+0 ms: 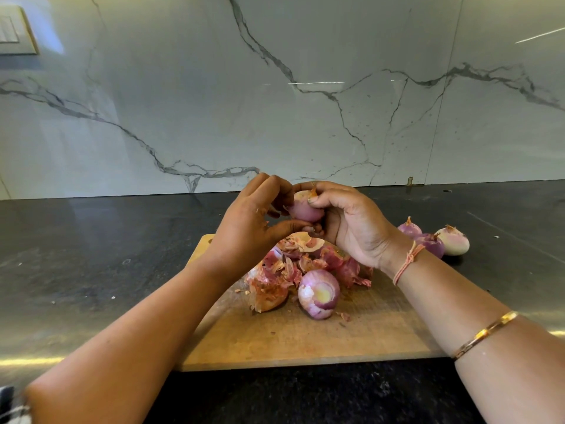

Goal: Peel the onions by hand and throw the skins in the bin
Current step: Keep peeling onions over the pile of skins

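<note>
A small purple onion is held up above the wooden cutting board. My right hand grips it from the right, thumb near its dry top. My left hand is at its left side, fingers curled with their tips on the onion's skin. Below them lies a heap of red and orange onion skins. A partly peeled onion rests on the board in front of the heap. No bin is in view.
Three peeled onions sit on the dark stone counter to the right of the board. A marble wall rises behind the counter, with a switch plate at its top left.
</note>
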Demonstrator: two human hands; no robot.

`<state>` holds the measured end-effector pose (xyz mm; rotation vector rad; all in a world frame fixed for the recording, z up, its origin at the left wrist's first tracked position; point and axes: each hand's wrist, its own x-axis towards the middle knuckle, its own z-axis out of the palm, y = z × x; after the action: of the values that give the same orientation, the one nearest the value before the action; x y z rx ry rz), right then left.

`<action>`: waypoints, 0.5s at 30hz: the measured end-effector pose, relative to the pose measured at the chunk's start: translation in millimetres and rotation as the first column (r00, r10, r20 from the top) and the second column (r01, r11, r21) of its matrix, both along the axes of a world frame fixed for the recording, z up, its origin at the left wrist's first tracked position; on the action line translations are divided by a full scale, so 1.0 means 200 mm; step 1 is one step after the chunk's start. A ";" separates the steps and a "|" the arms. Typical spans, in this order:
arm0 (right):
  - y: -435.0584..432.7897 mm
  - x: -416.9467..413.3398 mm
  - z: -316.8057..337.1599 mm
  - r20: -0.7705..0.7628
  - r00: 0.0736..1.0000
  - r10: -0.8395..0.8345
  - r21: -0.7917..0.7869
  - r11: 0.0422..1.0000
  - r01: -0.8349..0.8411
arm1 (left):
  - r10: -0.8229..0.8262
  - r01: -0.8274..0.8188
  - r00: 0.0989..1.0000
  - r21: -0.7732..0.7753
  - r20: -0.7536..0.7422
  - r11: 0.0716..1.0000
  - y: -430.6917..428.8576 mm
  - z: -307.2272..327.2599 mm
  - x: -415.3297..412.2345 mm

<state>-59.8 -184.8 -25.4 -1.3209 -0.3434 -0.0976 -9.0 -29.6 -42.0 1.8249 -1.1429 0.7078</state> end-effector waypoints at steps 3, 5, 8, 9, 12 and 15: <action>0.00 0.00 0.00 0.001 1.000 0.020 0.017 1.000 -0.020 | -0.003 0.003 1.000 -0.005 -0.023 1.000 0.00 0.00 0.00; 0.00 0.00 0.00 -0.006 1.000 0.021 0.016 1.000 -0.021 | -0.002 0.002 0.999 -0.009 -0.037 1.000 0.00 0.00 0.00; 0.00 0.01 0.00 -0.018 1.000 -0.012 0.008 1.000 0.012 | 0.007 -0.007 1.000 -0.012 -0.020 1.000 0.00 -0.01 0.01; 0.00 0.02 0.00 -0.019 0.999 -0.031 0.010 0.999 0.031 | 0.013 -0.013 1.000 -0.018 -0.005 1.000 0.00 -0.01 0.01; -0.01 0.02 0.00 -0.019 0.997 -0.074 0.033 0.997 0.074 | 0.017 -0.016 1.000 -0.046 0.014 0.999 -0.01 0.00 0.01; -0.01 0.02 0.00 -0.014 0.997 -0.081 0.014 0.997 0.081 | 0.054 -0.055 0.998 -0.047 -0.010 0.997 0.00 0.00 0.00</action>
<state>-55.6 -186.8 -26.2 -1.3209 -0.2768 -0.1589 -8.1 -30.2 -42.6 1.8237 -1.0657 0.7513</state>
